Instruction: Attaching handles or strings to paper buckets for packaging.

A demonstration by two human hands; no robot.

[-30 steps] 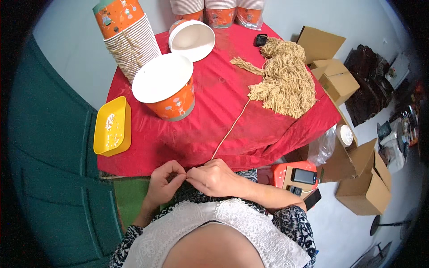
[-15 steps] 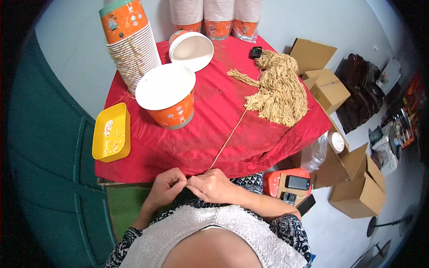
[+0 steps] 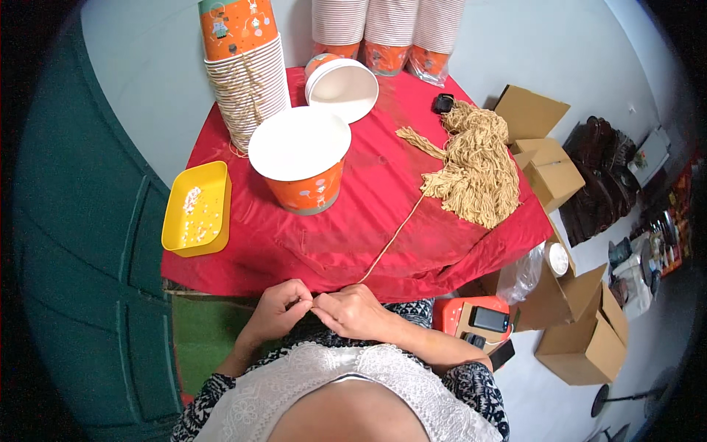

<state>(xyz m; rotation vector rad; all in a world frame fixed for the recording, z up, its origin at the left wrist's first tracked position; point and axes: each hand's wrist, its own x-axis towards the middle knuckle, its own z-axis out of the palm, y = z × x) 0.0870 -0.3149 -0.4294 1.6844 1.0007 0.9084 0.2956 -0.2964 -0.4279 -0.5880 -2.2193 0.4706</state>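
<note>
At the near edge of the red-covered table, my left hand [image 3: 282, 309] and my right hand [image 3: 350, 312] meet fingertip to fingertip, both pinched closed. A single tan cord [image 3: 392, 239] runs from my right hand across the cloth to a large bundle of tan cords [image 3: 475, 166]. What the left fingers pinch is too small to make out. Beyond my hands stands an orange paper bucket [image 3: 305, 188] with its white end up. Left of it sits a yellow tray [image 3: 226, 234] holding small white and reddish bits.
A tall bucket stack [image 3: 254, 88] with cords draped on it stands at the back left. One bucket [image 3: 346, 90] lies tipped, near wrapped bucket stacks [image 3: 388, 59]. A small black object [image 3: 442, 103] touches the bundle. Right are cardboard boxes [image 3: 582, 331] and a red stool [image 3: 447, 313] carrying devices.
The whole view has shifted, so the table's things sit a little farther right. My hands keep the same pinch, and the cord still runs to the bundle.
</note>
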